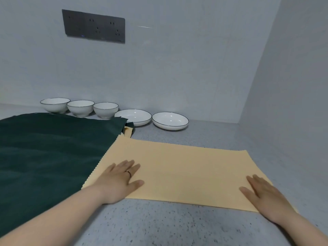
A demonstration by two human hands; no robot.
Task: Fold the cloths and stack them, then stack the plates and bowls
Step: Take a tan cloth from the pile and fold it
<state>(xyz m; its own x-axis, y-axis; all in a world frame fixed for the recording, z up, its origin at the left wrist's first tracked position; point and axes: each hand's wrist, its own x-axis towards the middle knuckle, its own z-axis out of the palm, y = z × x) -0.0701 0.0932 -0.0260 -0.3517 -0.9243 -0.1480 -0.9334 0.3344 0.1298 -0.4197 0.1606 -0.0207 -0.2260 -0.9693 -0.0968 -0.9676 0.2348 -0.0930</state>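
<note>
Now both hands lie flat on the yellow cloth [186, 167] in the lower middle of the frame. The left hand [120, 178] presses near the cloth's lower left corner, fingers straight and slightly spread, with a ring [129, 173] on one finger. The right hand [262, 194] presses on the lower right corner, fingers straight and close together. Neither hand grips or pinches anything.

The yellow cloth lies smooth on the speckled grey tabletop [159, 224] as a long rectangle. Its long axis runs from left to right across the frame, dipping a little toward the lower right. Its left short edge is cut in a zigzag and lies on the dark green cloth [44, 153], which is spread wide over the left part of the frame.

Behind the cloths, along the wall, three white bowls [80, 107] with dark rims stand upright in a row at centre left, just beside one another. To their right sit two shallow white plates [170, 120], side by side; the green cloth's far corner overlaps the nearer edge of the left one. A dark socket panel [94, 26] is fixed to the wall in the upper left.
</note>
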